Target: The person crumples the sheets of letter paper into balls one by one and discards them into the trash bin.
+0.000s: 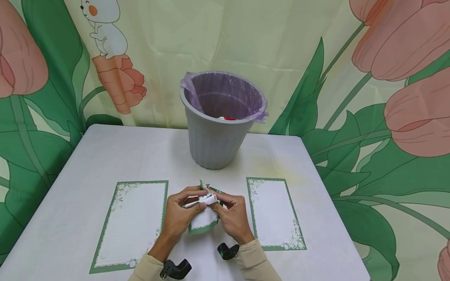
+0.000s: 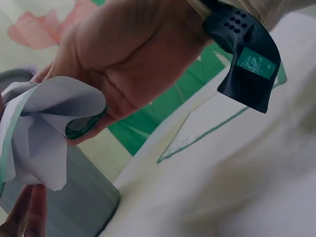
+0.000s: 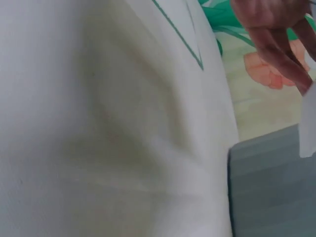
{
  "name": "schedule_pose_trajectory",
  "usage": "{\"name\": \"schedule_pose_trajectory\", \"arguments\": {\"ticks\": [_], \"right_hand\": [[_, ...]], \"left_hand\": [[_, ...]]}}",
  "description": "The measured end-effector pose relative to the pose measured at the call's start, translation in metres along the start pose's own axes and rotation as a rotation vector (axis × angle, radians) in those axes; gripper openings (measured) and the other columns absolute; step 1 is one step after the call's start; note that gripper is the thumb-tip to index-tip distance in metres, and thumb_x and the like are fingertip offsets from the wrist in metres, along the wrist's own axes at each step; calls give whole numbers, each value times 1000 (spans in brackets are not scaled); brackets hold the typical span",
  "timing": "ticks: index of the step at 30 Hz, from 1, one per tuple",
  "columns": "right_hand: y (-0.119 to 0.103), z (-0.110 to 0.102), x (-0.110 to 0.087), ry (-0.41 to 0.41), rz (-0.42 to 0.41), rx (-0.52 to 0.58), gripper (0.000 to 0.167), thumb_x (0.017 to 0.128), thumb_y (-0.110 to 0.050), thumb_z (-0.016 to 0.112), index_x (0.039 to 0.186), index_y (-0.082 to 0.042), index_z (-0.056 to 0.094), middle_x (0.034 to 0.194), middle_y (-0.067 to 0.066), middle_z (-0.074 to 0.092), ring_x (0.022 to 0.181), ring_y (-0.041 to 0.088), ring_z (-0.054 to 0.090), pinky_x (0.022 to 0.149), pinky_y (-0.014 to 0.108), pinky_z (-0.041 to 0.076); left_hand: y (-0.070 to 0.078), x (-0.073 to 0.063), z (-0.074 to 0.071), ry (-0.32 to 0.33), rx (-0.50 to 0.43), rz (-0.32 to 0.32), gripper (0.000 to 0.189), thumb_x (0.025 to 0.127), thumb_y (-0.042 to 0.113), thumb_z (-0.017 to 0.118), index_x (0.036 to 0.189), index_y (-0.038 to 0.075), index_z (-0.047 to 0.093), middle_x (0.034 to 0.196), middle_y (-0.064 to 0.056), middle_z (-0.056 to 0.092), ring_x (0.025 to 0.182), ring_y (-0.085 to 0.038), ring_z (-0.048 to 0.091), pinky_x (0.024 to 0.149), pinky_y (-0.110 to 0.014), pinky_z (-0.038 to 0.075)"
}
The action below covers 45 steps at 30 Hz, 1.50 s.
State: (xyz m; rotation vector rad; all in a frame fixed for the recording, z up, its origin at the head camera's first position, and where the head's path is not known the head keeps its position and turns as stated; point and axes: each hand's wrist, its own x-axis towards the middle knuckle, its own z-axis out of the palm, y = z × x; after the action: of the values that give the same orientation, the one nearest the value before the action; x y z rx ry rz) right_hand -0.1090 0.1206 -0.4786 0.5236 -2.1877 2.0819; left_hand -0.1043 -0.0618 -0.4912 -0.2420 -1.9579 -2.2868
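A crumpled, green-bordered sheet of paper (image 1: 204,219) is held between both hands over the middle of the table's near half. My left hand (image 1: 181,212) pinches its left side, thumb toward me and fingers behind. From the other side my right hand (image 1: 232,214) grips it, thumb and fingers bent on the folds. In the left wrist view the bunched paper (image 2: 42,128) shows its plain inner face curled into loose folds, with the right hand (image 2: 133,59) large beside it. Only a white edge of the paper (image 3: 308,123) enters the right wrist view.
Flat green-bordered sheets lie on the white table (image 1: 154,156), one on the left (image 1: 135,222) and one on the right (image 1: 275,212). Behind the hands stands a grey bin (image 1: 218,140) with a purple liner (image 1: 228,93) and something red and white inside. A tulip-printed backdrop (image 1: 267,31) hangs behind.
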Motion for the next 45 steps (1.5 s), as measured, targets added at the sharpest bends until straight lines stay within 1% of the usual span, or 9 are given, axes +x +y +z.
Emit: {"name": "schedule_pose_trajectory", "arguments": {"ticks": [4, 8, 19, 24, 28, 31, 34, 39, 45], "right_hand": [[-3, 0, 0, -45, 29, -3, 39, 100, -3, 71, 137, 7, 66, 141, 20, 68, 138, 26, 62, 113, 28, 50], [-1, 2, -2, -22, 36, 0, 40, 101, -3, 70, 138, 7, 65, 144, 20, 67, 139, 26, 61, 113, 27, 50], [4, 8, -2, 129, 15, 31, 32, 93, -1, 78, 125, 2, 76, 126, 16, 77, 122, 21, 73, 101, 29, 59], [3, 10, -3, 172, 19, -86, 31, 93, -10, 80, 124, -13, 80, 114, 6, 81, 109, 13, 75, 93, 25, 60], [1, 10, -4, 162, 75, -148, 39, 96, -18, 79, 134, -24, 75, 130, -2, 75, 118, 15, 66, 93, 26, 57], [2, 10, -6, 108, 138, -51, 46, 99, -19, 76, 145, -22, 67, 155, -6, 60, 142, 17, 58, 103, 24, 55], [1, 9, -7, 31, 194, 79, 57, 100, -21, 75, 154, -19, 57, 165, -1, 49, 147, 21, 54, 103, 24, 56], [-1, 11, -7, -32, 180, 138, 76, 92, -22, 84, 160, -22, 49, 166, 9, 49, 142, 22, 59, 102, 30, 58], [2, 17, -7, 45, 91, 93, 69, 86, -17, 86, 150, -9, 60, 159, 4, 56, 147, 19, 53, 112, 27, 50]], "left_hand": [[2, 1, 0, 56, -8, -23, 39, 82, -5, 87, 120, -1, 78, 132, -6, 75, 116, -16, 73, 95, -30, 63], [4, 4, 0, 68, 23, -18, 38, 83, -2, 88, 120, 3, 79, 127, -7, 77, 106, -18, 73, 91, -28, 63], [7, 5, 12, 119, 9, -35, 21, 83, 0, 89, 102, 2, 82, 99, -3, 81, 102, -19, 75, 83, -26, 59], [10, 8, 15, 164, 17, -11, 14, 81, 1, 90, 94, 3, 83, 90, -2, 80, 100, -18, 76, 83, -28, 55], [13, 10, 17, 207, 14, -5, 14, 80, 0, 91, 92, 3, 84, 88, -2, 80, 98, -18, 75, 86, -28, 55], [14, 11, 17, 236, 9, -10, 14, 80, 0, 91, 92, 3, 84, 87, -1, 80, 98, -19, 75, 84, -27, 57], [14, 11, 17, 264, 7, -14, 14, 80, -1, 91, 92, 2, 84, 86, 0, 80, 96, -17, 76, 81, -26, 59], [12, 9, 20, 307, -16, -38, 16, 80, -3, 90, 93, -1, 83, 87, 2, 80, 93, -13, 78, 75, -27, 64], [11, 7, 23, 315, -42, -83, 17, 81, -1, 91, 95, -1, 82, 89, 0, 81, 84, -17, 79, 63, -28, 62]]}}
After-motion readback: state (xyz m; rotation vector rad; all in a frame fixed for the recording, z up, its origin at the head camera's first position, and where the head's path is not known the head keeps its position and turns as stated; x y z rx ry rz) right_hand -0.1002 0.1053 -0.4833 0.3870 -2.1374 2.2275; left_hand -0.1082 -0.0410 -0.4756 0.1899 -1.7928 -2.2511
